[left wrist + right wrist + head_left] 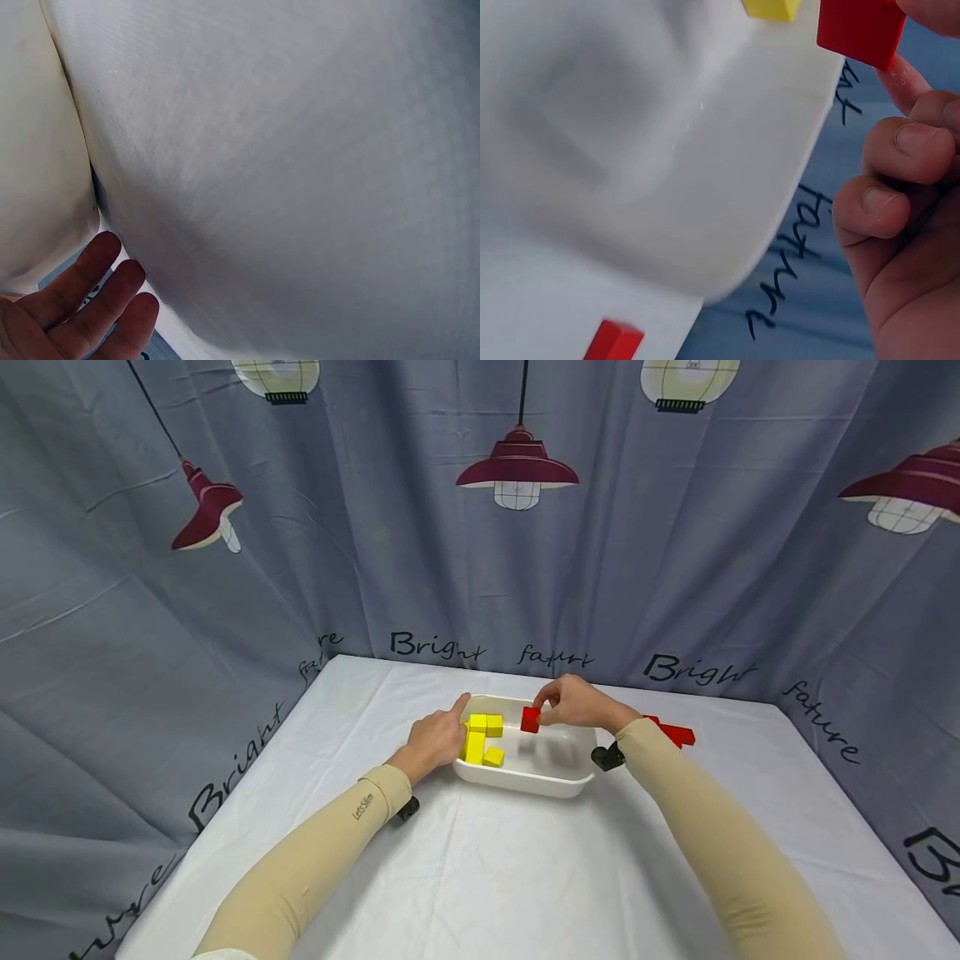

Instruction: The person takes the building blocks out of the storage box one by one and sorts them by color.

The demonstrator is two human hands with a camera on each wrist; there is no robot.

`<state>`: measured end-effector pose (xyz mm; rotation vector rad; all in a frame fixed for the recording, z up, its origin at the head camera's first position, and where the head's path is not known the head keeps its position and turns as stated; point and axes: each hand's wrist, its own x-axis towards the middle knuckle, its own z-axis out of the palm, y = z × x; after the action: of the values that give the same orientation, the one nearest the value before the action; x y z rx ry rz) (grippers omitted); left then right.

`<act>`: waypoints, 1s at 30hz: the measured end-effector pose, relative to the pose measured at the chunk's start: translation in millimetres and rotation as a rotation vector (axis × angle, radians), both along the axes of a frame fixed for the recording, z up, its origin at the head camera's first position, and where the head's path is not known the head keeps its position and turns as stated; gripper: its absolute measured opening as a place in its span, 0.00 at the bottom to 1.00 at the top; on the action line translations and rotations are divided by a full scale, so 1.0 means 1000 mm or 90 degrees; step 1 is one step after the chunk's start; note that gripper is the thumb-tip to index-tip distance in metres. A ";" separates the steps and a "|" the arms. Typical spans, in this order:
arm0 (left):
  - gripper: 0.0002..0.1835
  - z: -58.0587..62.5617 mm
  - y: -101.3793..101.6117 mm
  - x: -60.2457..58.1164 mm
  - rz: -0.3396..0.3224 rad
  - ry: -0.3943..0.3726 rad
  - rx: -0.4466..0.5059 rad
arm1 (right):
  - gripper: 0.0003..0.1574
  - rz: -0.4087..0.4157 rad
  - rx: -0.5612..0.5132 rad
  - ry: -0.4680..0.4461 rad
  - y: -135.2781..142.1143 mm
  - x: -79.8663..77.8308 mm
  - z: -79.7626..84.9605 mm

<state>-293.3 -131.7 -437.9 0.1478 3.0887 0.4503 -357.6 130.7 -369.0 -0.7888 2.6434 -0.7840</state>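
A white plastic tub (542, 785) stands on the table with several yellow blocks (475, 748) gathered at its left end. My right hand (577, 702) pinches a red block (530, 720) between thumb and fingertips, over the middle of the tub. In the right wrist view the red block (860, 31) shows close up, above the tub's rim. My left hand (438, 737) is at the tub's left side, its index finger extended along the rim. The left wrist view shows three fingers (112, 300) of it slightly bent beside the tub's outer wall (45, 150), holding nothing.
Several red blocks (675, 733) lie on the white-covered table (517, 877) to the right of the tub, partly behind the right forearm. A grey curtain (420, 552) with printed lamps and lettering hangs behind and at both sides.
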 end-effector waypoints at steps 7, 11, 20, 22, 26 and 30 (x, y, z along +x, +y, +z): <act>0.33 -0.001 0.000 -0.002 0.006 -0.004 -0.007 | 0.14 -0.041 -0.008 0.011 0.030 0.004 0.011; 0.33 -0.001 0.000 -0.002 0.005 -0.002 -0.007 | 0.16 -0.058 -0.015 0.014 0.046 0.003 0.014; 0.33 -0.003 0.000 -0.002 0.006 0.000 -0.004 | 0.17 -0.097 -0.015 0.039 0.076 0.003 0.014; 0.33 -0.003 0.000 -0.002 0.005 -0.002 -0.004 | 0.17 -0.105 -0.012 0.044 0.083 0.004 0.013; 0.33 -0.002 0.000 -0.001 0.005 -0.006 -0.003 | 0.19 -0.139 -0.005 0.035 0.096 0.006 0.010; 0.33 0.000 0.000 -0.001 0.006 -0.010 -0.004 | 0.20 -0.170 -0.001 0.015 0.109 0.006 0.005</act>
<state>-294.0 -131.6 -438.4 0.1296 3.0770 0.4396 -351.9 239.7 -364.2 -0.4513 2.8064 -0.8462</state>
